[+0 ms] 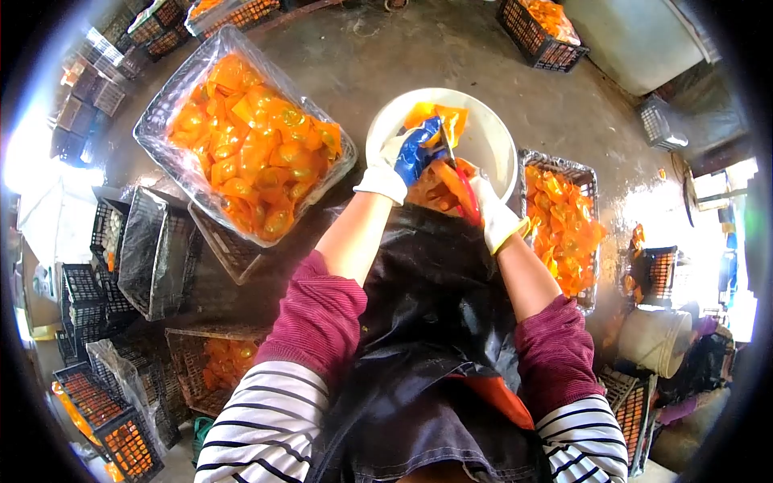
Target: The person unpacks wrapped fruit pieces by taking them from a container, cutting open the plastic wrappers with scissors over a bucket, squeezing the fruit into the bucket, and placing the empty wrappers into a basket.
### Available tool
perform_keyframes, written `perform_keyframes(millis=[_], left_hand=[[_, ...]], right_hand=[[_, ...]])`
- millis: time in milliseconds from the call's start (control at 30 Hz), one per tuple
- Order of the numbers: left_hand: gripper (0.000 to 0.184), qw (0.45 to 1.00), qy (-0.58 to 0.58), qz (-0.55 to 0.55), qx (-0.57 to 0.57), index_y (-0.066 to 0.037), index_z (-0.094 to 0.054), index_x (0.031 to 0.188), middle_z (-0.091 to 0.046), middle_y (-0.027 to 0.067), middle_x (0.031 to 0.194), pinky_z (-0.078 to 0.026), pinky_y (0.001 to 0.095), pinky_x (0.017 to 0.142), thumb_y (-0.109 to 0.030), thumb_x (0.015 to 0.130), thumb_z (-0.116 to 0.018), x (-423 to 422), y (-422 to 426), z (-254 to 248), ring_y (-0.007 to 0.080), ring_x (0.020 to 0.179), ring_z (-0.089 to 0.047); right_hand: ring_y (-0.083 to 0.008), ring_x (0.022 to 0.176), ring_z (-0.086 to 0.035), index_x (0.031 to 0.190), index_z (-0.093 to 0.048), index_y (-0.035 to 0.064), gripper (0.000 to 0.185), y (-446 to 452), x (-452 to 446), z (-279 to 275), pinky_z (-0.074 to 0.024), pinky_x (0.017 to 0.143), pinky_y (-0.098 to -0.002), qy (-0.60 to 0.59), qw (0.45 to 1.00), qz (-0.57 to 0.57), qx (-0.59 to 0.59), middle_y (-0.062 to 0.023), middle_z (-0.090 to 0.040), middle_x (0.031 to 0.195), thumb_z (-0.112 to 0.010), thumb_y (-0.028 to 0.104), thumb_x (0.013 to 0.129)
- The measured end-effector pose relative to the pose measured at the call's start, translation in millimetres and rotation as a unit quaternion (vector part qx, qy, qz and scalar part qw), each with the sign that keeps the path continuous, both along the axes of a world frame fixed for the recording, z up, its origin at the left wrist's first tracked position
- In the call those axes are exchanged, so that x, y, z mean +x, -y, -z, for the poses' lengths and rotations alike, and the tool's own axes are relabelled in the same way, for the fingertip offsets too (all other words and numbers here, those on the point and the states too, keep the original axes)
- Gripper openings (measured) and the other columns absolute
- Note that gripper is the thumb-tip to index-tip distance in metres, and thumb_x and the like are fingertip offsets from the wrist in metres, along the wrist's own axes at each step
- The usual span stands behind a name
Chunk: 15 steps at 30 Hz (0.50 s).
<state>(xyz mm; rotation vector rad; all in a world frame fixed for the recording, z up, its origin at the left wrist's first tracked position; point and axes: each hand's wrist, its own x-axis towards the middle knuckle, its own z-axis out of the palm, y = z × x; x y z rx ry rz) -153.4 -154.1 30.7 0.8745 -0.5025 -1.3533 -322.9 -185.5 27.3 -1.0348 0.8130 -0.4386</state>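
Note:
Over a white round bucket (505, 149), my left hand (411, 157), in a white glove with a blue palm, is closed on an orange sheet-like piece (444, 121). My right hand (483, 197), gloved in white, is closed around a tool with red handles (469, 193). The tool's dark blade points up beside my left hand. Orange pieces lie in the bucket below the hands. A plastic-lined crate (153, 133) of glossy orange pieces stands left of the bucket. To the right, a black crate (594, 181) holds more of them.
Stacked dark crates (153, 249) stand at the left, with more orange-filled crates (133, 443) lower down. A black crate (555, 55) is at the upper right, near a large pale tub (636, 40). A white bucket (660, 342) lies at the right. A black apron covers my lap.

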Motion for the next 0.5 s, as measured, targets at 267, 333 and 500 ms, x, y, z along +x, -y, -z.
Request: perform_keyframes(millis=[267,333,500], left_hand=[[0.031,0.922,0.367,-0.067,0.106,-0.002,-0.062,0.113,-0.065,0.0071,0.095,-0.052,0.0254,0.073,-0.019,0.088,-0.067,11.1,5.3,5.7,0.0141,0.084,-0.062],[0.030,0.930,0.351,-0.083,0.073,-0.001,-0.063,0.112,-0.066,0.0071,0.095,-0.052,0.0257,0.073,-0.018,0.088,-0.067,11.0,8.4,13.6,0.0138,0.084,-0.062],[0.031,0.938,0.328,-0.098,0.049,0.001,-0.060,0.116,-0.065,0.0084,0.102,-0.052,0.0259,0.075,-0.013,0.088,-0.066,16.0,25.1,47.0,0.0146,0.084,-0.063]], right_hand=[[-0.0183,0.074,-0.067,0.121,-0.056,0.0013,0.033,1.2,-3.5,-11.7,-0.0531,0.059,-0.0288,-0.096,0.994,-0.025,-0.050,-0.0093,-0.064,0.100,-0.053,0.023,0.096],[-0.0186,0.071,-0.066,0.119,-0.057,0.0014,0.031,0.7,-4.3,-14.7,-0.0525,0.056,-0.0289,-0.114,0.989,-0.030,-0.091,-0.0085,-0.065,0.096,-0.054,0.022,0.096],[-0.0181,0.076,-0.066,0.116,-0.058,0.0005,0.028,29.8,-8.6,53.9,-0.0527,0.063,-0.0284,-0.112,0.972,-0.024,-0.204,-0.0103,-0.065,0.096,-0.053,0.019,0.095]])
